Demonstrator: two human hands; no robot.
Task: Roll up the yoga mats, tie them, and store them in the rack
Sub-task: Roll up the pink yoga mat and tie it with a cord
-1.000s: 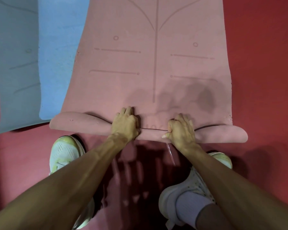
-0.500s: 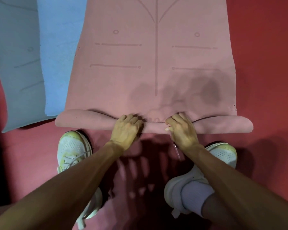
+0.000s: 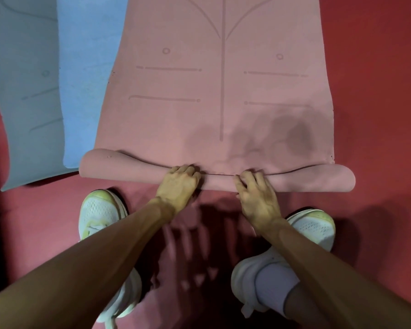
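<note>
A smooth red floor (image 3: 377,115) carries three mats laid side by side with overlapping edges. A pink foam yoga mat (image 3: 176,119), embossed with a centre line, short bars and small circles, lies flat across the middle. Its near end is curled into a low roll (image 3: 128,168) resting on the floor. Just left of it lies a light-blue foam mat (image 3: 88,79), its near corner under the roll. A grey-blue foam mat (image 3: 26,103) lies furthest left. On the near side of the roll stand two white mesh trainers with yellow-green toes, the left trainer (image 3: 97,214) and the right trainer (image 3: 311,229).
</note>
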